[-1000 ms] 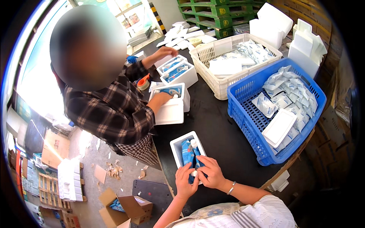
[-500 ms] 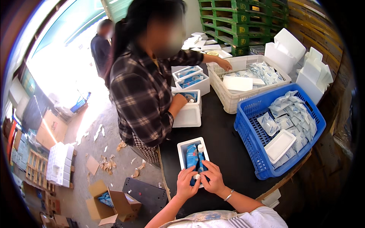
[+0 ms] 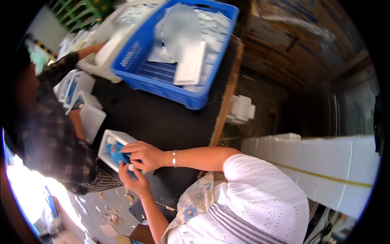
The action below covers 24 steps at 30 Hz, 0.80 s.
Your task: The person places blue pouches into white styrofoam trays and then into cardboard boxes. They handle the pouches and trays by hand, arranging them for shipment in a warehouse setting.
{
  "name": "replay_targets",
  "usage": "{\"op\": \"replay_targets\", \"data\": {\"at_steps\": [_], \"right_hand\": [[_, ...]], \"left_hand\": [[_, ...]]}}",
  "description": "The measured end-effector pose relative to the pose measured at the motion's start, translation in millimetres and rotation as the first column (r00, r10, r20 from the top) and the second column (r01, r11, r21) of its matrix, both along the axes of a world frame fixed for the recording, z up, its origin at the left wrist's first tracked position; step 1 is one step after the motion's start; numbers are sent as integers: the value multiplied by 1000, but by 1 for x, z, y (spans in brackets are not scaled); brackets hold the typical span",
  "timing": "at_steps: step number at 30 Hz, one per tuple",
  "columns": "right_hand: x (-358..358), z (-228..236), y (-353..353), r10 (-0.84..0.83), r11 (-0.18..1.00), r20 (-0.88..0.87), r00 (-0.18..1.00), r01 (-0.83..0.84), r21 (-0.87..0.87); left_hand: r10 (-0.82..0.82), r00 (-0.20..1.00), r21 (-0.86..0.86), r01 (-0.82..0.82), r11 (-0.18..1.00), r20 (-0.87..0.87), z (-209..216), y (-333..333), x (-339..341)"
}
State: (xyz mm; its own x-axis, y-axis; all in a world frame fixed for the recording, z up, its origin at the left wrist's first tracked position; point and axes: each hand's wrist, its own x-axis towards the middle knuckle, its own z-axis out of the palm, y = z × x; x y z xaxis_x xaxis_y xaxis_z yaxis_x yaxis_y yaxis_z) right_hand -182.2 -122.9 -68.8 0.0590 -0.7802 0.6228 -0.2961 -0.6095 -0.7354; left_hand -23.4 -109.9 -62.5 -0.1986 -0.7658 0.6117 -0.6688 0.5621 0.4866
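Observation:
A white foam box sits tilted in my view on the black table, with blue capped pouches inside. My left hand is at the near end of the box, thumb and forefinger closed about the white cap of one pouch. Over the box's right wall reaches my right hand, wearing a silver bangle; its fingers stretch out apart across the pouches, touching them. Both hands partly cover the pouches, and motion blurs the fingertips.
A blue crate holds white packets and a white foam lid. Behind it stands a cream crate. To the left a co-worker in a plaid shirt handles other foam boxes. White foam blocks stand to the right.
My view has swung right and turned, so the table and crates appear shifted and tilted. My right hand has moved farther over the pouches; my left stays by the cap.

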Motion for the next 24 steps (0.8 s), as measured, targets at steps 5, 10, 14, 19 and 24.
{"op": "replay_targets", "data": {"at_steps": [5, 10, 14, 19, 24], "right_hand": [[14, 1, 62, -208, 978, 80, 975, 206, 31], [-7, -14, 192, -419, 880, 87, 904, 381, 284], [-15, -40, 271, -692, 674, 108, 713, 587, 448], [-52, -138, 342, -935, 127, -172, 311, 744, 656], [-126, -286, 361, -945, -190, -317, 85, 648, 738]], "left_hand": [[-7, 997, -38, 10, 999, 78, 3, 0, 15], [-67, 993, -63, 73, 995, 96, 4, -2, 3], [-98, 995, -193, 92, 977, -19, 26, 19, -5], [-618, 758, 242, 653, 718, -209, 34, 97, -48], [-653, 745, 387, 647, 657, -135, -32, 92, -136]]}}
